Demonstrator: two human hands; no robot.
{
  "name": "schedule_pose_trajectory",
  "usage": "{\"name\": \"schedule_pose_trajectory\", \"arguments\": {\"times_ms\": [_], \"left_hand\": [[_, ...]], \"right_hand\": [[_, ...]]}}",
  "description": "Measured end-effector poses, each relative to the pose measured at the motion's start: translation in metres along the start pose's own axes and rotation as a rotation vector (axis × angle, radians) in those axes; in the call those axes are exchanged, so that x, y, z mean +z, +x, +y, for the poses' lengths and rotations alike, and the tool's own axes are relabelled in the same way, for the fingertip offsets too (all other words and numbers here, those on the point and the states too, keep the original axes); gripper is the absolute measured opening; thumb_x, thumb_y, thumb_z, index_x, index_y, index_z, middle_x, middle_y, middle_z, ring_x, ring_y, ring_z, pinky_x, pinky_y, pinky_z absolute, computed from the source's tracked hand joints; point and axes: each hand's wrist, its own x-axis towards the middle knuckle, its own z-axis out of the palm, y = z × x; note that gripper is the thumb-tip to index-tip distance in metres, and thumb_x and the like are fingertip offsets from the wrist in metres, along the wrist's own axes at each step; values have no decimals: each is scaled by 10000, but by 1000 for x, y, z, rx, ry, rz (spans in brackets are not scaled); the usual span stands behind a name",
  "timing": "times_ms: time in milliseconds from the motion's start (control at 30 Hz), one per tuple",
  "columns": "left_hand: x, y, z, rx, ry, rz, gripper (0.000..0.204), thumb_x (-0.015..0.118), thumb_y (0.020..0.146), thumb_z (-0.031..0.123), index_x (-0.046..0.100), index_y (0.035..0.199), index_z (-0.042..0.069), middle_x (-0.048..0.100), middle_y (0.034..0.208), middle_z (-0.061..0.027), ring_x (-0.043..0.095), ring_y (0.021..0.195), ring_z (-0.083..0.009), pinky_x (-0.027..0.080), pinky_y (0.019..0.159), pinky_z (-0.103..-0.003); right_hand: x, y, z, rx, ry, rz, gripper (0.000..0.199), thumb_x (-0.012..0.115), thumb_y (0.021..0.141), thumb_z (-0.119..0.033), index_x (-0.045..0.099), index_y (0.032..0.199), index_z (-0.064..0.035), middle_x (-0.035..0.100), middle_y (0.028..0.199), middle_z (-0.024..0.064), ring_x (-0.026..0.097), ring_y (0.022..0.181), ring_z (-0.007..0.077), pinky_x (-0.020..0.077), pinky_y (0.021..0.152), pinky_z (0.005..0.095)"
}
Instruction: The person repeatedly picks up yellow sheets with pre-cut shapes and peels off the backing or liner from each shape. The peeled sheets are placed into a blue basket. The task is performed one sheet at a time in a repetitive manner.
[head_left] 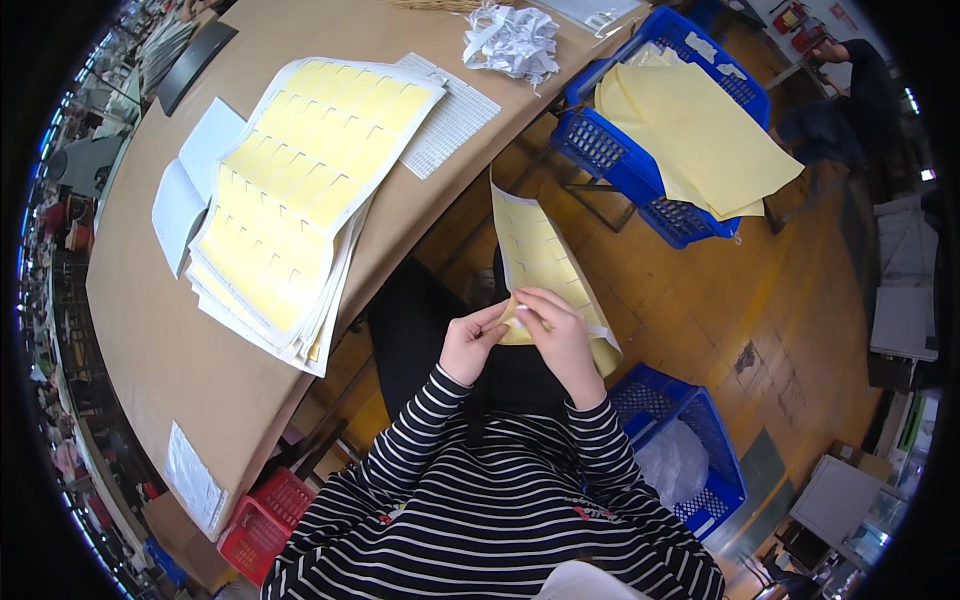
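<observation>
First, at the left, the brown desk carries a pile of white-bordered yellow sheets, well apart from the hands. Next, the left grip pinches the near end of a single yellow sheet between thumb and fingertips. That sheet stretches away beyond both grips, its near right part curling out beside the right grip, which pinches the same end, close to the left one. Farther right, a low blue crate holds clear plastic, and another blue crate bears plain yellow sheets.
</observation>
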Motion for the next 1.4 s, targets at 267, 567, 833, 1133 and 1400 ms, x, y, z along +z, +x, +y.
{"name": "schedule_pose_trajectory", "arguments": {"times_ms": [267, 567, 833, 1133, 1400], "left_hand": [[4, -8, 7, -34, -35, -41, 404, 524, 914, -62, 531, 1317, -40, 662, 1165, -88, 597, 1037, -85, 464, 928, -231], [7, -11, 11, 3, 41, -66, 397, 537, 920, -58, 515, 1316, -70, 639, 1215, -109, 594, 1087, -120, 452, 961, -245], [-13, -10, 23, 94, 316, -135, 384, 508, 903, -71, 590, 1271, 2, 643, 1251, -98, 632, 1040, -121, 469, 940, -245], [-24, -7, 27, 46, 555, -326, 458, 556, 887, -45, 544, 1335, 49, 627, 1269, -122, 638, 1082, -183, 471, 946, -266], [20, 13, 34, 74, 558, -405, 725, 655, 901, 219, 265, 1498, 89, 603, 1122, -260, 626, 1016, -382, 503, 872, -362]], "right_hand": [[-22, -7, -4, -97, -16, -22, 228, 698, 805, -40, 648, 1016, 30, 662, 981, 127, 661, 869, 248, 515, 762, 304], [-15, -12, 19, 146, 193, 83, 111, 553, 905, 11, 595, 1008, 19, 622, 1135, 132, 620, 934, 184, 491, 856, 283], [-55, -3, 30, 255, 1238, 430, 142, 447, 974, -79, 521, 1087, -35, 545, 1249, 176, 539, 1155, 260, 401, 1067, 385], [-80, -1, 31, 182, 1437, 454, 106, 395, 1007, -166, 468, 1033, -94, 402, 756, 7, 411, 693, 106, 420, 667, 230], [-13, -13, -1, 467, 1341, 162, 149, 459, 969, -183, 505, 1074, -87, 473, 816, 18, 442, 685, 117, 401, 666, 254]]}}
